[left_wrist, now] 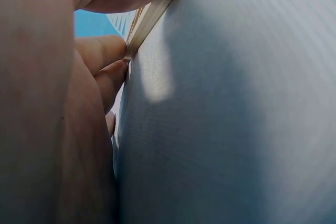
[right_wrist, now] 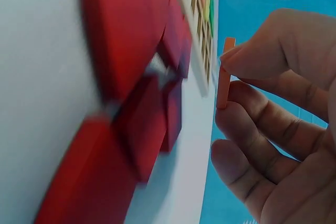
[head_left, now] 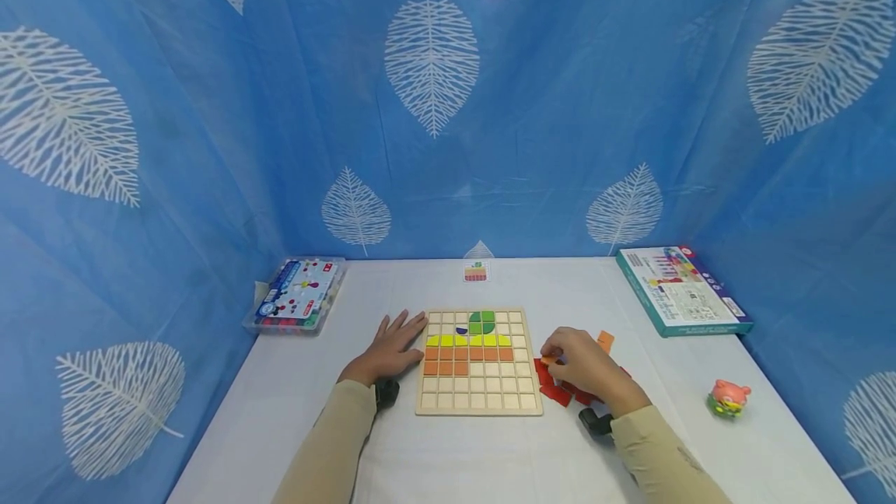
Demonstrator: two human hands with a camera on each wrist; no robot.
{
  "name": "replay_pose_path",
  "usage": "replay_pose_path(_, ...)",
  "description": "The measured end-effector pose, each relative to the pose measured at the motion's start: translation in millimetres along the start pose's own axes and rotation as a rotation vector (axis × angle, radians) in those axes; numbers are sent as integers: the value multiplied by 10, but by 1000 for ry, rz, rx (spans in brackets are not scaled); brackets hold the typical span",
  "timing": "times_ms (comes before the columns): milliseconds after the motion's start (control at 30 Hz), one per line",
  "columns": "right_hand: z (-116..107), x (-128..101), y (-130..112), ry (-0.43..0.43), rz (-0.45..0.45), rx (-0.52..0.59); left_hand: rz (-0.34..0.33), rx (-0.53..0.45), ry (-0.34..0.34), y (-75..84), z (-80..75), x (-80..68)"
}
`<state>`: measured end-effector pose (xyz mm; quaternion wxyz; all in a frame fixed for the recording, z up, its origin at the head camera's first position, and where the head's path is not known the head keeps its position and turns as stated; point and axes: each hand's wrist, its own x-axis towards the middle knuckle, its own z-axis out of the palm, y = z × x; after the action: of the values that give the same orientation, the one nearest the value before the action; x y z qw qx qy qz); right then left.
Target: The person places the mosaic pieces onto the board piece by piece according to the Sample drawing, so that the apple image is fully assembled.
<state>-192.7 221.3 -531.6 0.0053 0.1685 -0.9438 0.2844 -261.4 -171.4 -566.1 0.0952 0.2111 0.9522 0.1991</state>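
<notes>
A wooden grid board (head_left: 490, 401) lies on the white table, bearing green, yellow and orange tiles and one dark blue piece. My left hand (head_left: 389, 348) rests at the board's left edge with its fingers spread; in the left wrist view its fingertips (left_wrist: 113, 51) touch the wooden rim. Between thumb and fingers my right hand (head_left: 577, 364) pinches an orange tile (right_wrist: 226, 74), just right of the board. Below that hand lies a loose pile of red tiles (right_wrist: 131, 30). Another orange tile (head_left: 606, 341) lies beyond the right hand.
A small pattern card (head_left: 477, 271) lies behind the board. At the back left sits a clear plastic case (head_left: 297, 298), at the back right a green-edged box (head_left: 682, 290). A pink toy figure (head_left: 729, 397) stands on the right. Blue curtains surround the table.
</notes>
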Motion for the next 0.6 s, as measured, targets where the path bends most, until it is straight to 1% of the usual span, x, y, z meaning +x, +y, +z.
replay_pose_path(133,45,78,-106,-26,-47,19,0,-2,7,3,6,2)
replay_pose_path(333,186,195,-276,-26,-124,5,5,-18,8,-18,23,5)
replay_pose_path(500,308,281,-389,-46,-198,42,-4,-11,-1,-24,30,17)
replay_pose_path(600,372,343,-460,-66,-232,55,3,-15,4,-21,26,18)
